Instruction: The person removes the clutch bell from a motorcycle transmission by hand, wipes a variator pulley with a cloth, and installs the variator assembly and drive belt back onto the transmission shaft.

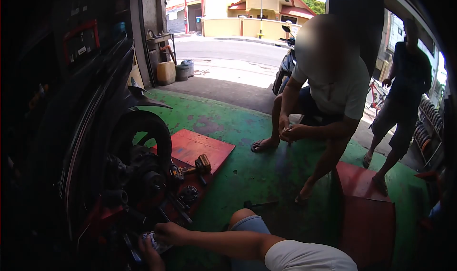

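Note:
Low at the bottom of the view, my left hand (151,255) is wrapped round a small shiny metal part (153,240). My right hand (171,233) is closed just above and beside that part, its fingers bent down; what it pinches, if anything, is hidden. Both hands are close together beside the dark motorcycle (95,109), near its rear wheel (166,137) and exposed engine parts (153,180). A yellow and black cordless power tool (202,163) and a round metal part (188,194) lie on the red floor plate (209,149).
One person (328,90) sits ahead on the right, hands together; another person (407,85) stands farther right. A hammer-like tool (261,205) lies on the green floor (233,123). Yellow and grey containers (166,73) stand by the doorway. A red ramp (366,214) is at lower right.

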Action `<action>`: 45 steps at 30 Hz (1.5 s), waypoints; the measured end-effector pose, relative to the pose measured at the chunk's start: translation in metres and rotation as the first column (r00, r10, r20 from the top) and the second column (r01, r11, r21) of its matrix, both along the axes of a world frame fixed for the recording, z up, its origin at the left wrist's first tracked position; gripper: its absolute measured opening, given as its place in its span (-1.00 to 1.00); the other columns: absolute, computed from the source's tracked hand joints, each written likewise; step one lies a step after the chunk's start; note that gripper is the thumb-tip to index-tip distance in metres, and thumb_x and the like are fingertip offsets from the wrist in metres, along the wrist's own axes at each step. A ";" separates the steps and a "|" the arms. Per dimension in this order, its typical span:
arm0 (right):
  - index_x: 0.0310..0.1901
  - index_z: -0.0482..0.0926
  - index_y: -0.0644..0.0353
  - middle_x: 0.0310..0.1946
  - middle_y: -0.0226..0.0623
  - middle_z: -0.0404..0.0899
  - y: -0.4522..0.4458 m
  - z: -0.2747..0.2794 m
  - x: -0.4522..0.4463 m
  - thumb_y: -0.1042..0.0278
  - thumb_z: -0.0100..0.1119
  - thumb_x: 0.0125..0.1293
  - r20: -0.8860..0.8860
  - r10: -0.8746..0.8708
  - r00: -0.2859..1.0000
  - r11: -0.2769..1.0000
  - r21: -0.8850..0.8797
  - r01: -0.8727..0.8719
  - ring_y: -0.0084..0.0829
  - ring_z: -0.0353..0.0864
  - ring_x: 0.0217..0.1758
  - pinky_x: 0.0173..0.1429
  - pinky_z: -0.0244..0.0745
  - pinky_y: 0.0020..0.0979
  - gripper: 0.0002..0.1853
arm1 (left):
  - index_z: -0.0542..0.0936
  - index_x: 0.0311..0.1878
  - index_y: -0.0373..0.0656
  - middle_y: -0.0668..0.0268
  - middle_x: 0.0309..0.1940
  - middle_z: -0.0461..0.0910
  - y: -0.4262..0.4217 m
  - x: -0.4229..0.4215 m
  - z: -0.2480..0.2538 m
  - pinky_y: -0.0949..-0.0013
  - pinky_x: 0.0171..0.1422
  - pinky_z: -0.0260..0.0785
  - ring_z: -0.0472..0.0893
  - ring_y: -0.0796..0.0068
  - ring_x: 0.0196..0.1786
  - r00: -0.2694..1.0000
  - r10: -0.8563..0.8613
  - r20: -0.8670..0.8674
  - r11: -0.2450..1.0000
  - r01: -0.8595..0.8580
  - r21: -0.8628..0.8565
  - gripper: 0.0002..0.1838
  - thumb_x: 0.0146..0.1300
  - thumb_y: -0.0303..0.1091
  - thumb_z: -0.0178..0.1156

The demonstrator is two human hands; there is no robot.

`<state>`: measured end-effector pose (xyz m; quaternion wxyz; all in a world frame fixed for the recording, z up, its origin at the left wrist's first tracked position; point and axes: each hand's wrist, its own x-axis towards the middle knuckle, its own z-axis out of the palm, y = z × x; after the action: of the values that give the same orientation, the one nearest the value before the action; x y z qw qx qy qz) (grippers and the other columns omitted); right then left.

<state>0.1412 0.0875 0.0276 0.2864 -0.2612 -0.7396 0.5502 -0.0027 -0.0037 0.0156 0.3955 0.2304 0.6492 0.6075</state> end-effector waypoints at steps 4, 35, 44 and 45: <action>-0.06 0.58 0.31 -0.33 -0.04 0.66 0.002 -0.012 -0.006 0.34 0.17 0.34 -0.025 0.018 1.000 1.000 0.009 -0.018 -0.20 0.71 -0.19 -0.11 0.58 -0.25 -0.76 | 0.38 0.38 -0.15 0.18 0.22 0.48 0.001 -0.007 -0.012 0.24 0.31 0.34 0.49 0.27 0.24 0.998 -0.044 -0.053 0.999 0.046 0.026 -0.42 0.40 -0.07 0.12; -0.13 0.65 0.31 -0.38 -0.22 0.71 0.014 0.005 -0.002 0.20 0.29 0.36 -0.054 -0.230 0.972 0.955 -0.203 0.215 -0.46 0.71 -0.31 -0.20 0.59 -0.39 -0.71 | 0.57 0.06 -0.15 0.32 -0.08 0.60 0.008 -0.013 -0.009 0.32 0.11 0.43 0.58 0.43 -0.01 0.990 -0.087 0.111 0.990 0.073 0.122 -0.70 0.46 -0.15 0.07; 0.35 0.39 0.28 0.25 -0.04 0.49 0.025 0.010 -0.004 -0.62 -0.38 0.34 -0.410 -0.277 0.869 0.366 -0.881 -0.299 -0.17 0.53 0.20 0.26 0.39 -0.20 0.02 | 0.62 0.00 -0.19 0.31 -0.07 0.64 0.006 -0.023 -0.013 0.41 0.08 0.46 0.61 0.50 -0.05 0.951 0.172 0.258 0.948 -0.231 0.218 -0.71 0.47 -0.18 0.10; 0.37 0.37 0.28 0.28 -0.02 0.47 0.028 0.011 -0.001 -0.65 -0.43 0.33 -0.421 -0.285 0.861 0.373 -0.876 -0.305 -0.16 0.51 0.24 0.29 0.37 -0.19 0.05 | 0.61 0.00 -0.20 0.31 -0.06 0.64 0.011 -0.020 -0.012 0.41 0.08 0.46 0.61 0.50 -0.04 0.951 0.161 0.265 0.939 -0.230 0.255 -0.70 0.48 -0.17 0.09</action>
<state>0.1399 0.1152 0.0386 0.2701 -0.2158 -0.1994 0.9169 -0.0222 0.0077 0.0032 0.3714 0.1433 0.5229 0.7538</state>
